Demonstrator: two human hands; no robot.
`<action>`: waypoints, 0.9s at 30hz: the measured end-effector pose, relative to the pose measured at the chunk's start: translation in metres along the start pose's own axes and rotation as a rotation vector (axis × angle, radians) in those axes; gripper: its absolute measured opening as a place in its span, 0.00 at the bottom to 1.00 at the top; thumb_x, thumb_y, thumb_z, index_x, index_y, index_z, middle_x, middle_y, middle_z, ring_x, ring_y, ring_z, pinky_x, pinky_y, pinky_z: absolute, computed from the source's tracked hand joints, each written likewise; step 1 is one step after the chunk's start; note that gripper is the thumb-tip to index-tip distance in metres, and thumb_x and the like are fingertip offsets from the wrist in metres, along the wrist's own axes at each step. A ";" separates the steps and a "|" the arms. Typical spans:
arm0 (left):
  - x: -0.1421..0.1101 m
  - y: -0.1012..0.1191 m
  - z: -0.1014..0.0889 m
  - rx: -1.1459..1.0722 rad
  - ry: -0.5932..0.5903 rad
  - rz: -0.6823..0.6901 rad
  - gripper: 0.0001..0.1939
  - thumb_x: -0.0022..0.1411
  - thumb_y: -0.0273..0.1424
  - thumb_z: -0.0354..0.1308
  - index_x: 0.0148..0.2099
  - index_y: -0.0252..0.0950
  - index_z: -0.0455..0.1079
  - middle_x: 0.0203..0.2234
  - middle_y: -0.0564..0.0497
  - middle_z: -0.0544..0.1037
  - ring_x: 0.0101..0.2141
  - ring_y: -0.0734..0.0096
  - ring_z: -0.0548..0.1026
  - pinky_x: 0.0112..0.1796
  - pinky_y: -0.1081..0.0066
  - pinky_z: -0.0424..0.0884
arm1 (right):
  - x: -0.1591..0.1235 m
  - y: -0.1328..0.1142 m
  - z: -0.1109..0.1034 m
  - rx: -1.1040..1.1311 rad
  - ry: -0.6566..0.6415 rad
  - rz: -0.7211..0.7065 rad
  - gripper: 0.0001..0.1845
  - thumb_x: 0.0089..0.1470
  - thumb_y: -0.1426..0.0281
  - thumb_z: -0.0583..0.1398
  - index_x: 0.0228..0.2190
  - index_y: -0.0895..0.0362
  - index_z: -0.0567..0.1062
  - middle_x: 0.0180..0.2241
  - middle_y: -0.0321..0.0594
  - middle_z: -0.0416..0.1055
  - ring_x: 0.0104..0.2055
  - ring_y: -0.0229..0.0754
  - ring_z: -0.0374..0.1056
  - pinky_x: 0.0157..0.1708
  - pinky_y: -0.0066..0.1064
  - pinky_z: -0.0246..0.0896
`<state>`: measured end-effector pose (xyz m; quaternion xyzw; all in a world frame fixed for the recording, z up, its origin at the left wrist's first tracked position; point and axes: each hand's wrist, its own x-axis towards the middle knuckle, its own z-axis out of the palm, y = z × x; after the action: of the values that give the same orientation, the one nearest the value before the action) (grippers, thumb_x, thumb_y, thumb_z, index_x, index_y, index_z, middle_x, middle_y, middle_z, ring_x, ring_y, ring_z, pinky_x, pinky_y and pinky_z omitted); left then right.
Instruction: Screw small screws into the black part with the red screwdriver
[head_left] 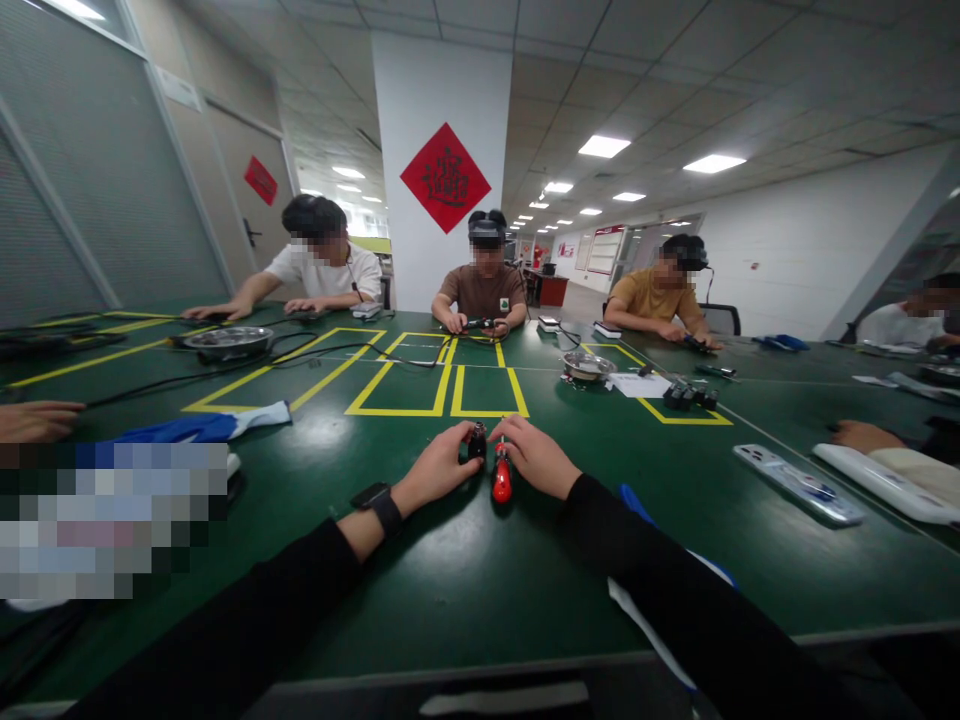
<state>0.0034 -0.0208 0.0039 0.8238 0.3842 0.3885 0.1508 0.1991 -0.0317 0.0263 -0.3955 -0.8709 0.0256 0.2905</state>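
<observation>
My left hand [444,465], with a dark watch on the wrist, has its thumb and fingers around a small black part [477,440] that has metal at its top. My right hand [538,457] is just to the right of it, its fingers curled at the shaft of a screwdriver [502,487]. The screwdriver's red handle points toward me, and its tip is partly hidden by the fingers. Both hands are low over the green table [420,570], close together.
Several black parts [686,396] stand by a white paper [639,386] and a metal bowl [589,366]. A phone [799,485] lies at right. Blue-and-white gloves [206,426] lie at left and under my right arm. Several people sit around the table; cables cross its left side.
</observation>
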 end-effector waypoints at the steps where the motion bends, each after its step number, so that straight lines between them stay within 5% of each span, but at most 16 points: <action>1: 0.000 0.000 0.000 -0.006 0.002 -0.008 0.17 0.53 0.30 0.58 0.47 0.35 0.66 0.39 0.47 0.74 0.40 0.64 0.71 0.43 0.64 0.67 | -0.001 0.003 0.000 -0.018 -0.068 -0.030 0.17 0.51 0.82 0.52 0.39 0.54 0.70 0.44 0.41 0.65 0.44 0.39 0.63 0.41 0.29 0.57; 4: 0.002 0.000 -0.001 -0.037 -0.011 -0.032 0.15 0.57 0.34 0.55 0.47 0.34 0.68 0.40 0.45 0.74 0.41 0.63 0.72 0.45 0.63 0.66 | -0.003 0.010 -0.001 -0.072 -0.196 -0.081 0.20 0.48 0.85 0.52 0.39 0.54 0.72 0.44 0.41 0.64 0.46 0.40 0.61 0.44 0.30 0.56; 14: 0.003 -0.010 0.000 -0.048 -0.036 -0.043 0.22 0.51 0.32 0.60 0.49 0.35 0.68 0.44 0.45 0.74 0.43 0.62 0.71 0.47 0.62 0.65 | -0.002 0.002 -0.010 -0.037 -0.283 -0.043 0.15 0.49 0.84 0.52 0.36 0.55 0.68 0.35 0.38 0.68 0.40 0.39 0.63 0.38 0.27 0.53; 20: 0.002 -0.008 0.000 -0.080 -0.029 0.006 0.21 0.52 0.32 0.60 0.49 0.36 0.66 0.41 0.47 0.74 0.41 0.63 0.72 0.44 0.64 0.67 | -0.001 -0.011 -0.013 0.113 0.104 0.094 0.09 0.55 0.72 0.54 0.40 0.54 0.64 0.32 0.38 0.70 0.34 0.41 0.66 0.33 0.29 0.55; 27: 0.003 -0.010 -0.001 -0.082 -0.045 -0.014 0.18 0.52 0.34 0.61 0.45 0.35 0.67 0.37 0.49 0.75 0.38 0.66 0.72 0.41 0.67 0.67 | -0.003 -0.032 0.001 0.785 0.497 0.098 0.11 0.60 0.62 0.48 0.43 0.54 0.57 0.27 0.33 0.68 0.19 0.33 0.60 0.22 0.26 0.56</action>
<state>-0.0009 -0.0119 0.0007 0.8228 0.3703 0.3840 0.1958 0.1786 -0.0559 0.0327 -0.2905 -0.6794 0.2715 0.6167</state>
